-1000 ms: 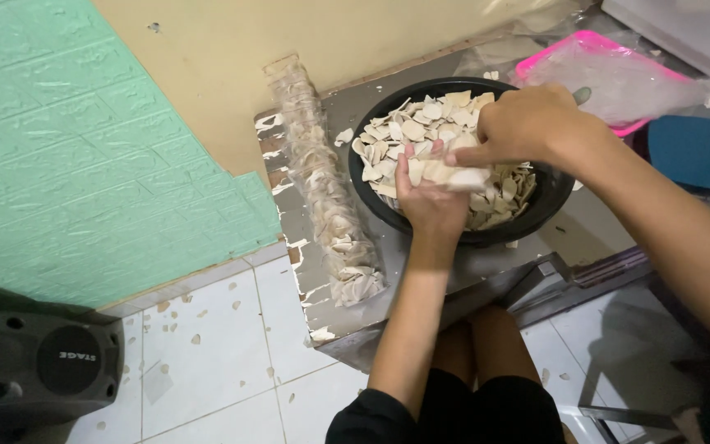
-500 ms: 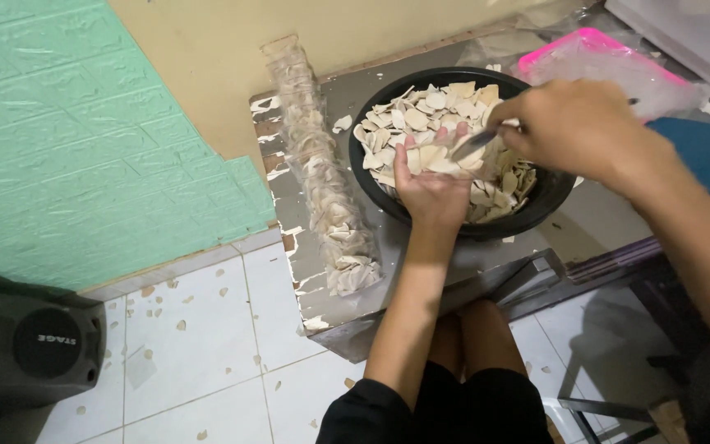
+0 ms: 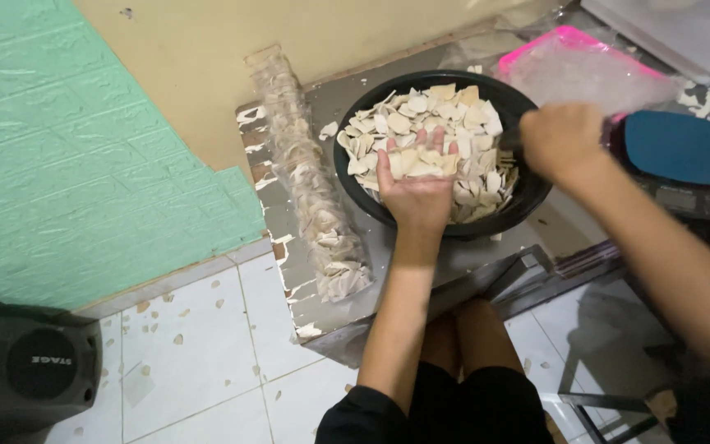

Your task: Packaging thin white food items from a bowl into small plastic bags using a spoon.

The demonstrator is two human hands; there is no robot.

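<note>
A long clear plastic sleeve point(image 3: 310, 185) of pale chips lies left of the round black bowl point(image 3: 527, 197), where the left hand point(image 3: 415, 187) (palm up, fingers spread) cradles cream-coloured chips point(image 3: 421, 161); whether the right hand point(image 3: 559, 140) grips anything I cannot tell.

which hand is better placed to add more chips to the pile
Right, probably. The left hand lies palm up over the black bowl, already cradling a stack of chips. The right hand is at the bowl's right rim, beside loose chips.
</note>
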